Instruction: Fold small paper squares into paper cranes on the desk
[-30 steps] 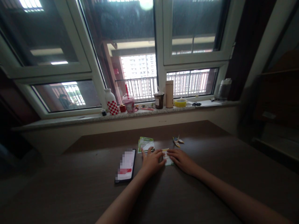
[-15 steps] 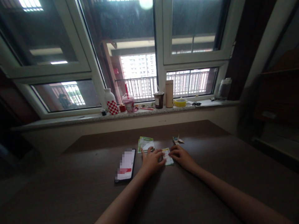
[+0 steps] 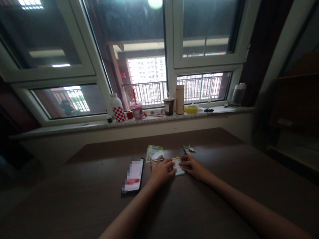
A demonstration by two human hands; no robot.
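Note:
A small folded piece of printed paper (image 3: 177, 167) lies on the brown table between my hands. My left hand (image 3: 161, 171) has its thumb and index finger at the paper's left edge, while its other fingers spread toward the green-and-white printed sheets (image 3: 154, 152) behind. From the other side, my right hand (image 3: 193, 167) holds the right edge with bent fingertips. Just beyond that hand rests a folded paper figure (image 3: 188, 149) with pointed tips. A phone (image 3: 133, 176) with a lit, partly blurred-out screen lies left of my left hand.
Along the granite windowsill (image 3: 97, 125) stand a checkered bottle (image 3: 118, 109), a pink drink cup (image 3: 136, 110), a dark drink cup (image 3: 169, 107), a tan flask (image 3: 179, 99), yellow tape (image 3: 191, 109), scissors (image 3: 208, 110) and a clear container (image 3: 239, 94). The table's far edge runs below the sill.
The right fingertips have shifted very slightly over the paper's right edge. The whole view has drifted a little; otherwise hands and objects keep their places.

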